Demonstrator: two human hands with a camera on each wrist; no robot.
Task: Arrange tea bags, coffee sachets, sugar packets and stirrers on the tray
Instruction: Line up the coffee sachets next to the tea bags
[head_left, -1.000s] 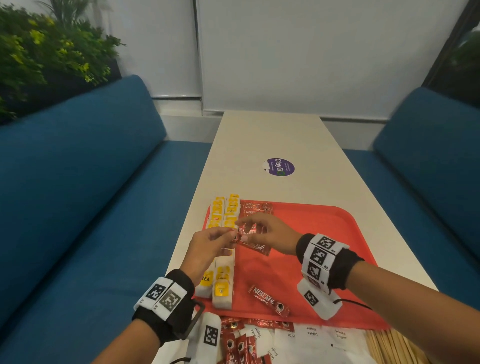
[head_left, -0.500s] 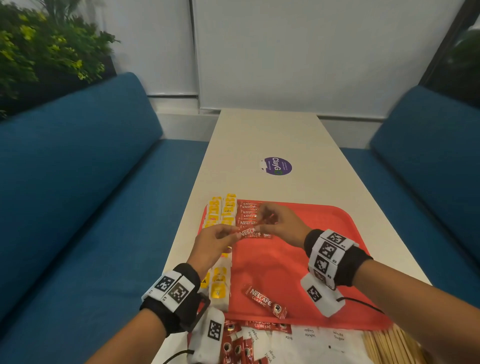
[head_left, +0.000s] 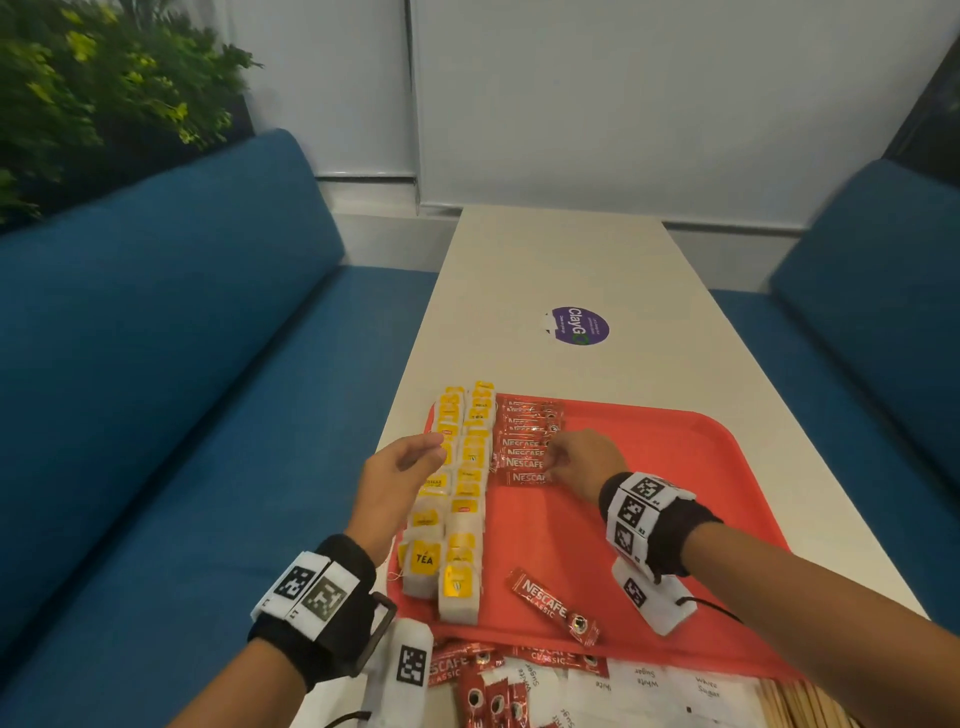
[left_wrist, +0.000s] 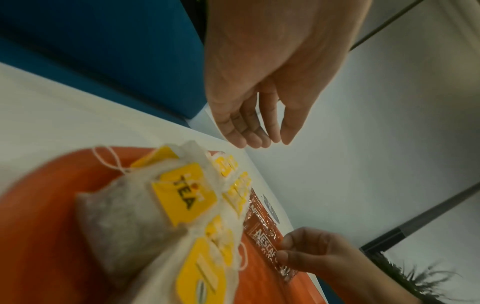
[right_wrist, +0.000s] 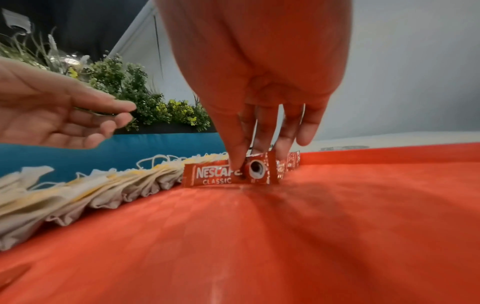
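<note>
Tea bags (head_left: 460, 493) already lie in two rows on the tray (head_left: 675, 519), just right of the relaxed, empty left hand (head_left: 397, 478). Beside them runs the column of coffee sachets (head_left: 524, 441), where the right hand (head_left: 582, 460) pinches the nearest sachet (right_wrist: 228, 174) into place. One loose sachet (head_left: 553, 605) lies nearer. Sugar packets (head_left: 644, 686) and stirrers (head_left: 810, 706) wait on the table (head_left: 571, 260) below the right wrist, unplaced.

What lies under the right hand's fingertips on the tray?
The right hand pinches the nearest Nescafe sachet at the row's end, on the red tray. More sachets lie behind it; their count is partly hidden.
</note>
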